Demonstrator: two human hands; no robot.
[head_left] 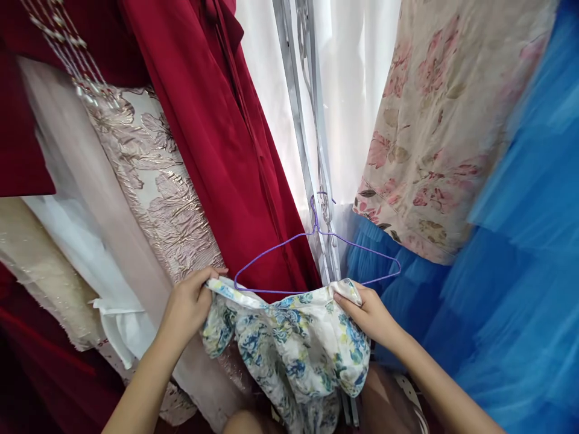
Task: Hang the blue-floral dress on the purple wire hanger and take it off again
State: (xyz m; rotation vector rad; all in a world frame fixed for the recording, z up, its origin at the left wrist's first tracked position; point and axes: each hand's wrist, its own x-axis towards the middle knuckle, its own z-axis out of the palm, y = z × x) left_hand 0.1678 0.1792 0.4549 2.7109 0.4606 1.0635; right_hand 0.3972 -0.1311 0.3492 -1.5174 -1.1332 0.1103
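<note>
So you've got the blue-and-white floral garment (pixel 301 349) spread just below the purple hanger (pixel 316 228), its top edge partly covering the hanger's bottom bar. Your left hand (pixel 192 298) pinches one end of that edge, left of the hanger, and your right hand (pixel 371 307) grips the other, under the hanger's right side. Can't tell if the hook's on the metal rack (pixel 298 114) behind. Long red garment (pixel 221 138) hangs up-left of the hanger, pink floral one (pixel 420 144) up-right, blue tulle (pixel 506 259) to the right.
</note>
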